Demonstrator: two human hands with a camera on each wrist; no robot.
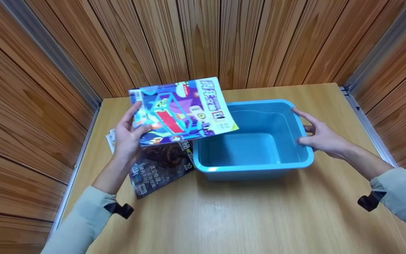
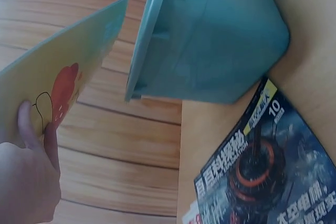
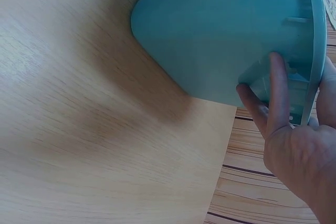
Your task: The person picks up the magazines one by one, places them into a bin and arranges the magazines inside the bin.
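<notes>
My left hand pinches the left edge of a colourful blue and purple magazine, lifted off the table and tilted over the left rim of a blue plastic bin. In the left wrist view the fingers press the magazine's pale back cover, with the bin beyond. My right hand grips the bin's right rim, thumb over the edge and fingers on the outer wall. The bin looks empty inside.
A dark magazine lies flat on the wooden table, left of the bin, seen close up in the left wrist view, with another paper edge under it. Wood-panelled walls enclose the table on three sides.
</notes>
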